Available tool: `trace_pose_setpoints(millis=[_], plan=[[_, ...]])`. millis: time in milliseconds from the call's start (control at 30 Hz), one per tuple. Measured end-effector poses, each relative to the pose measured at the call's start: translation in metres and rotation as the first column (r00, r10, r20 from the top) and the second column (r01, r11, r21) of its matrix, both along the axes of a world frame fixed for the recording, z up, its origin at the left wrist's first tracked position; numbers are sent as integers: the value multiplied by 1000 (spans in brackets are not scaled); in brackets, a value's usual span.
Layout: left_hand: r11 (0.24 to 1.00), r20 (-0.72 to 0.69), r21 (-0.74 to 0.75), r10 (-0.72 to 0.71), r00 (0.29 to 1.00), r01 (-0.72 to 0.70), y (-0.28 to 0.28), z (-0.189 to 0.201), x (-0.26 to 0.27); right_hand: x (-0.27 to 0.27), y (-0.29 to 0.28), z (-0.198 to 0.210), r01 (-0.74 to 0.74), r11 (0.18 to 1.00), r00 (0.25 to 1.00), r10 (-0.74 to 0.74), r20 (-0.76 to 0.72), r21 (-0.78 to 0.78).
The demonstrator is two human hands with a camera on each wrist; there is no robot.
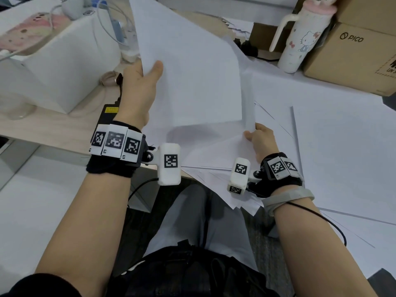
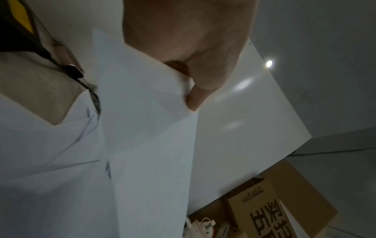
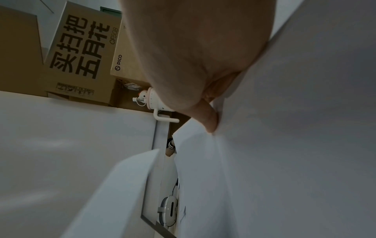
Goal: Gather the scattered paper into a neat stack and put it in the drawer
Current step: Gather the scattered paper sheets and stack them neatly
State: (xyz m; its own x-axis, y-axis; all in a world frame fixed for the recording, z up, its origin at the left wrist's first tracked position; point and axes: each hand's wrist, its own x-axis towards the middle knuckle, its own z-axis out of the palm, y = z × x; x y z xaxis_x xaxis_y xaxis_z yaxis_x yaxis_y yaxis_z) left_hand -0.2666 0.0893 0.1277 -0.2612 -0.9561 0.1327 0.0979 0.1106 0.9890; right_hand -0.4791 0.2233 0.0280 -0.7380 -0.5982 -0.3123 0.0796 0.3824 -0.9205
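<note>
From where I sit, the thin white sheets of paper I have lifted look light and floppy; they bow between my two grips and, I judge, would crease or slide apart if I pinched only a corner, so the long side edges are the place to hold and square them. On the left, my left hand is closed on the raised sheaf's left edge, thumb laid on the upper face; the left wrist view shows that thumb pressed against the paper with the fingers hidden behind it. The sheaf tilts up and away from me, above the loose white sheets spread over the desk, some hanging past its near edge. Further right, my right hand grips the sheaf's lower right corner region, fingers curled under; the right wrist view shows a fingertip pinching a fold of paper. I cannot see the drawer in any view. A white cartoon-printed bottle and a brown cardboard box stand at the far right.
</note>
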Motion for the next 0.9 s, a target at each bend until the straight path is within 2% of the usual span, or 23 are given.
trace_pose_setpoints(millis=[100,233,333,633,900], plan=[[997,136,73,0,991,-10,-1,-20,1,-1,0,1,-6,1000,999,6,32,-1],[983,294,179,-90,952,38,4,-47,-2,-2,1,0,3,1000,1000,-3,10,12],[983,390,184,-79,918,6,5,-64,-8,-3,-1,-1,-1,1000,1000,2,-5,21],[984,462,162,-9,887,-75,8,-89,-31,-1,-2,-3,34,999,999,-33,-20,40],[988,494,149,-107,863,37,13,-92,-45,-4,-5,-11,25,999,997,-22,-69,47]])
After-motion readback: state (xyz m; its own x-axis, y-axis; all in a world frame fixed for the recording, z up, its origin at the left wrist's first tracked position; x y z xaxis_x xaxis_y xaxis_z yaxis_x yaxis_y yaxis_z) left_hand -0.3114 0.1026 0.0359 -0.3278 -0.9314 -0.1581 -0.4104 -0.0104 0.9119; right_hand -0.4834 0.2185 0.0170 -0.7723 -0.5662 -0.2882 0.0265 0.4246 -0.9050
